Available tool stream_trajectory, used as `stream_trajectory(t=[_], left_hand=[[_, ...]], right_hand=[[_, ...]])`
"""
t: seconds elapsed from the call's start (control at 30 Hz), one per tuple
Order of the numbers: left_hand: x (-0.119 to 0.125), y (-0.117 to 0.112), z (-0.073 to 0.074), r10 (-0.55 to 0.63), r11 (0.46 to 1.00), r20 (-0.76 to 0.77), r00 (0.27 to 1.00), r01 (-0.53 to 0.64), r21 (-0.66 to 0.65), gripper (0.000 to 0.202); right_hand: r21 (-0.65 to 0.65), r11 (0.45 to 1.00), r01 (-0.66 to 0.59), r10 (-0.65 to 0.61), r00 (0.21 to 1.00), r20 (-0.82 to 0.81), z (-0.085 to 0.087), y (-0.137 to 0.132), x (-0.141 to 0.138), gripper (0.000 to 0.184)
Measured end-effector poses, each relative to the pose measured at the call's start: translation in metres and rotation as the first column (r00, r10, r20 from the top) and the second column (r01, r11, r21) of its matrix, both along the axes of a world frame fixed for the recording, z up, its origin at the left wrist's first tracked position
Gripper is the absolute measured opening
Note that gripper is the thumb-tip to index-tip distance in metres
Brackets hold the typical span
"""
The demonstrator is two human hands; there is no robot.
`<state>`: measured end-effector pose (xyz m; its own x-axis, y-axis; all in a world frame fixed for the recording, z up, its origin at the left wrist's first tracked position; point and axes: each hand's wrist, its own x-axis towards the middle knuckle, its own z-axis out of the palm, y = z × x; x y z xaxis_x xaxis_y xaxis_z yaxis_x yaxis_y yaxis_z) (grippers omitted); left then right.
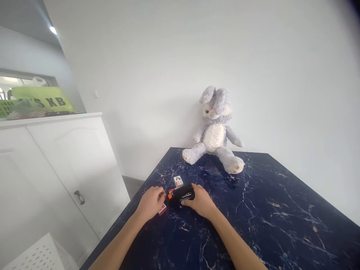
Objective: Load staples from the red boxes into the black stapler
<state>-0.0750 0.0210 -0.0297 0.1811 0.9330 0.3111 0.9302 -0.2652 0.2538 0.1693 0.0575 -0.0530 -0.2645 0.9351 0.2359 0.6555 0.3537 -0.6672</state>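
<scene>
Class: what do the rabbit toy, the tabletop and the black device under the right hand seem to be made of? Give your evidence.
Rabbit toy: soft plush fabric, matt; fuzzy, slumped limbs.
Tabletop: dark blue marble or a marble-look laminate, glossy; white veins, faint reflections.
Black device, held by the right hand: probably hard plastic, slightly shiny; smooth highlights.

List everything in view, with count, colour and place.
table: 1, dark blue marbled, under the hands
rabbit: 1, grey and white, table's far edge by wall
box: 1, white, just beyond the hands
device: 1, black with orange end, between the hands
packet: 1, red and white, partly under left hand
cabinet: 1, white, left of table
sign: 1, green, above cabinet
left hand: 1, at device's orange end
right hand: 1, gripping device
</scene>
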Motion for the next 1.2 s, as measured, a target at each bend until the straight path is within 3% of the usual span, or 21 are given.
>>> stream_trajectory(t=[0.17,0.27,0.43,0.5,0.6,0.67,0.83,0.93,1.03,1.2], left_hand=[[0.001,0.000,-0.001,-0.022,0.999,0.073,0.997,0.025,-0.035,0.020],[0.002,0.000,-0.002,-0.030,0.999,0.111,0.993,0.033,-0.021,0.020],[-0.001,0.000,-0.004,-0.056,0.998,0.200,0.978,0.053,0.019,0.051],[-0.002,0.000,-0.004,-0.076,0.995,0.206,0.976,0.088,-0.052,0.057],[-0.002,0.000,-0.002,-0.082,0.985,0.205,0.975,0.110,-0.133,0.056],[0.001,-0.001,0.000,-0.082,0.983,0.200,0.976,0.112,-0.148,0.053],[0.001,-0.006,0.003,-0.109,0.981,0.209,0.972,0.139,-0.134,0.052],[-0.009,-0.008,0.003,-0.103,0.989,0.191,0.976,0.121,-0.085,0.048],[-0.021,-0.007,0.003,-0.054,0.995,0.172,0.984,0.067,-0.068,0.040],[-0.029,-0.003,-0.002,0.065,0.997,0.153,0.986,-0.059,-0.041,0.032]], right_hand=[[0.063,0.983,0.172,-0.177,0.980,0.090,0.000,0.000,-0.012,0.047],[0.085,0.993,0.085,-0.089,0.995,0.053,0.003,-0.002,-0.012,0.037],[-0.024,0.983,-0.184,0.175,0.959,-0.222,0.006,0.001,0.003,0.018],[-0.065,0.978,-0.197,0.157,0.908,-0.387,0.002,0.008,0.009,0.027],[-0.087,0.995,-0.044,-0.003,0.881,-0.473,-0.005,0.025,0.010,0.041],[-0.071,0.997,0.028,-0.057,0.896,-0.441,-0.008,0.038,0.005,0.043],[0.053,0.999,-0.001,0.014,0.971,-0.240,-0.005,0.066,-0.018,0.060],[0.094,0.994,-0.051,0.058,0.996,-0.067,-0.002,0.075,-0.024,0.047],[0.104,0.992,-0.074,0.079,0.996,-0.045,-0.003,0.073,-0.021,0.033],[0.133,0.980,-0.149,0.151,0.988,-0.009,0.000,0.052,-0.010,0.032]])
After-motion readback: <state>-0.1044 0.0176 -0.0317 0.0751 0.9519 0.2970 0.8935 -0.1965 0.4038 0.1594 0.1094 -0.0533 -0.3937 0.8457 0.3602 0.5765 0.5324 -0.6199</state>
